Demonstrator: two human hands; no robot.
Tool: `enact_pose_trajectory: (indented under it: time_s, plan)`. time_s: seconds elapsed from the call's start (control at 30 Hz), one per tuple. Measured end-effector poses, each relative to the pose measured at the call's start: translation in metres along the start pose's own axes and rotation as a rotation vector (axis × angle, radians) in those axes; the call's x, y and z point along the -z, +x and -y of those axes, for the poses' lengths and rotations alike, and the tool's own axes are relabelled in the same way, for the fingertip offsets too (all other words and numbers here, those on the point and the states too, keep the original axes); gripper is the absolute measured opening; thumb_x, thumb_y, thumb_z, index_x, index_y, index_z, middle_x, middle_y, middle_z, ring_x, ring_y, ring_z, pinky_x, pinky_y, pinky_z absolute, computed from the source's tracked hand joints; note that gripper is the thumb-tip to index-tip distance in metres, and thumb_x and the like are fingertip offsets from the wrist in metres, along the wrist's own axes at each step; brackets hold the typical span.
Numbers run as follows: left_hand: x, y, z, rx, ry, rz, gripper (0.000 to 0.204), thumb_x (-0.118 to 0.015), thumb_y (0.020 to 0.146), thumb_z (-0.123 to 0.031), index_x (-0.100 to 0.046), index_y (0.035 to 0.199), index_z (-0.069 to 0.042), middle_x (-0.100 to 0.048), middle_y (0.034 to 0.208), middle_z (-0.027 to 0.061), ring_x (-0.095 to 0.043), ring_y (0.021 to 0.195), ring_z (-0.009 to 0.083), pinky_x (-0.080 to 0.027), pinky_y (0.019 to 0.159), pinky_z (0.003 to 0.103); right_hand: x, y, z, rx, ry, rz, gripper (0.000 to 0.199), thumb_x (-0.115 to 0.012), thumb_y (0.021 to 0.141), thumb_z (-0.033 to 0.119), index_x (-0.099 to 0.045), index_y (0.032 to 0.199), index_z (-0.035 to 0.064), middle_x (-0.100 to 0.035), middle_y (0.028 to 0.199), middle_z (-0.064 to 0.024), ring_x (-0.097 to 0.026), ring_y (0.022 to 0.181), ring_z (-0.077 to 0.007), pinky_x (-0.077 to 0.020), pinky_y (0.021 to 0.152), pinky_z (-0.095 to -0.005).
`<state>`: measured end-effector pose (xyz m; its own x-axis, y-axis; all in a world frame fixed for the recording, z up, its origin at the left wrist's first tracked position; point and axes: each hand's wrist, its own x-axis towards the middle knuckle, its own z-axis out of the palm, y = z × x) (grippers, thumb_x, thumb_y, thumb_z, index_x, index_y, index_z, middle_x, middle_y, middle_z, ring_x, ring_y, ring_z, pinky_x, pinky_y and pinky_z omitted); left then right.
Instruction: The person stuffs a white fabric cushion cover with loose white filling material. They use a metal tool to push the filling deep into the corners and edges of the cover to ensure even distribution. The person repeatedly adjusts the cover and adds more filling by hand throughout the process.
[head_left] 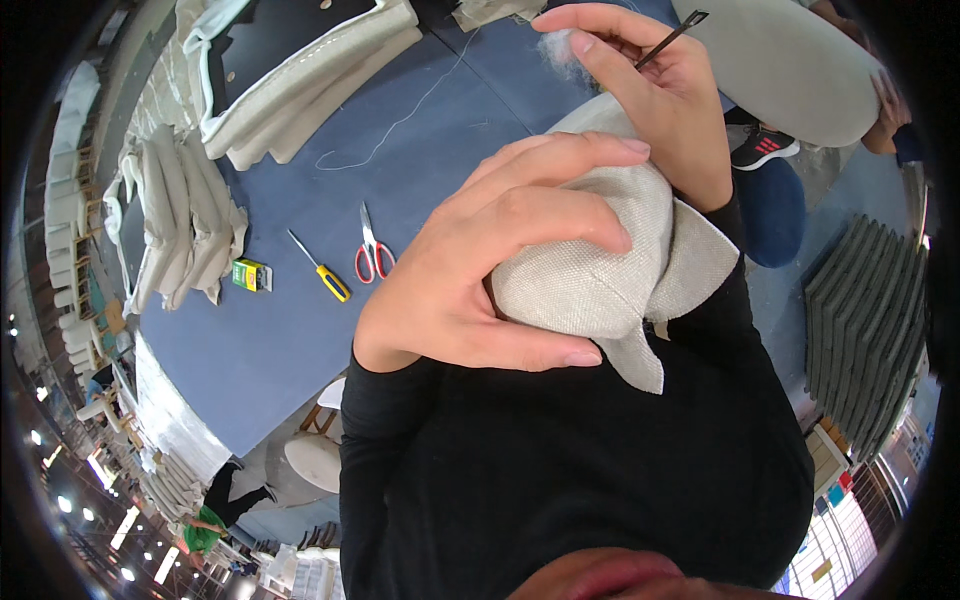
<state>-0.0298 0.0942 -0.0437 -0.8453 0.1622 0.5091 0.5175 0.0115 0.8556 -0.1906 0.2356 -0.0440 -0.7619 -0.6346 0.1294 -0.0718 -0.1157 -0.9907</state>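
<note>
My left hand (510,250) is curled around a plump, beige woven-fabric stuffed piece (585,265) with two pointed flaps (695,260), its thumb beneath and fingers over the top. Above it, my right hand (655,90) pinches a tuft of white stuffing (562,55) between thumb and forefinger. A thin dark tool (672,42) with a slotted tip also sticks out of that hand; its other end is hidden. On the blue-grey tabletop (260,370) to the left lie red-handled scissors (374,255), a yellow-handled screwdriver (325,275) and a small green-and-yellow box (252,275).
Beige padded fabric pieces (180,220) are piled at the table's left, with more folded ones (310,90) at the back. A loose white thread (400,120) trails across the tabletop. Another person's hand (890,110) touches a large beige cushion (800,70). Grey panels (865,335) stand stacked on the right.
</note>
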Motion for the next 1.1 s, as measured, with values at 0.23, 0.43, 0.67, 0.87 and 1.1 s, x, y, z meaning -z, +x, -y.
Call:
enact_pose_trajectory:
  time_s: [0.23, 0.43, 0.67, 0.87, 1.1]
  plan:
    - [0.006, 0.000, 0.002, -0.027, -0.010, 0.033, 0.068, -0.098, 0.067, -0.018, -0.065, 0.126, -0.010, -0.049, 0.155, 0.0349, -0.051, 0.143, 0.0506, -0.039, 0.118, 0.056, -0.002, 0.001, 0.018, -0.097, -0.032, -0.007, 0.020, -0.064, 0.104, 0.000, -0.074, 0.120, -0.0041, -0.075, 0.103, 0.0000, -0.064, 0.089, -0.0038, -0.0497, 0.079, -0.0200]
    - [0.011, 0.005, -0.004, 0.014, -0.028, 0.061, 0.062, -0.097, 0.067, -0.014, -0.066, 0.120, -0.012, -0.050, 0.154, 0.0350, -0.052, 0.142, 0.0511, -0.038, 0.117, 0.058, 0.001, 0.004, 0.007, -0.047, 0.015, 0.014, 0.018, -0.064, 0.104, 0.000, -0.075, 0.119, -0.0037, -0.075, 0.100, 0.0004, -0.063, 0.086, -0.0041, -0.0497, 0.077, -0.0205]
    - [0.028, 0.014, -0.002, -0.082, 0.049, 0.117, 0.051, -0.092, 0.071, -0.016, -0.066, 0.114, -0.010, -0.055, 0.147, 0.0350, -0.054, 0.139, 0.0507, -0.038, 0.117, 0.059, -0.001, 0.008, 0.001, 0.221, -0.066, -0.033, 0.019, -0.063, 0.105, 0.001, -0.075, 0.119, -0.0026, -0.074, 0.108, -0.0033, -0.062, 0.090, -0.0049, -0.0504, 0.078, -0.0223]
    - [0.045, 0.007, -0.026, -0.001, 0.423, -0.273, 0.055, -0.086, 0.067, -0.021, -0.070, 0.115, 0.001, -0.072, 0.130, 0.0223, -0.072, 0.113, 0.0350, -0.053, 0.101, 0.042, 0.003, -0.002, 0.006, 0.452, -0.135, -0.243, 0.024, -0.064, 0.105, 0.003, -0.078, 0.124, 0.0009, -0.070, 0.113, 0.0014, -0.061, 0.097, -0.0048, -0.0452, 0.083, -0.0198]
    - [0.043, 0.015, -0.048, 0.275, 0.884, -0.520, 0.012, -0.081, 0.093, -0.007, -0.075, 0.095, 0.004, -0.075, 0.088, 0.0105, -0.070, 0.083, 0.0202, -0.054, 0.081, 0.030, -0.025, -0.040, 0.009, 0.318, 0.029, -0.124, 0.032, -0.076, 0.096, 0.002, -0.075, 0.128, 0.0053, -0.070, 0.103, 0.0022, -0.048, 0.080, -0.0043, -0.0418, 0.070, -0.0205]
